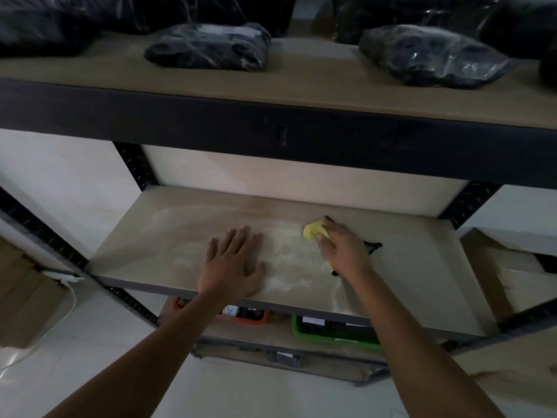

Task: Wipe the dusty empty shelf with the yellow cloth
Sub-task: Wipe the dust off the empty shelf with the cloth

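On the dusty shelf (168,236), right hand (343,245) grips bunched yellow cloth (313,230); left hand (233,260) lies spread flat.

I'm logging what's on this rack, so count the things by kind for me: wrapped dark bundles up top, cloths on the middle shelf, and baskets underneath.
Wrapped dark bundles in front, top shelf: 2
Yellow cloth: 1
Baskets: 2, orange basket, green basket
Total: 5

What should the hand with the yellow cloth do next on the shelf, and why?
Probably the right hand should sweep the yellow cloth leftward and toward the front edge. Pale dust streaks lie on the shelf between the two hands and near the front. The left hand rests flat on the board, so it may need to lift clear first.
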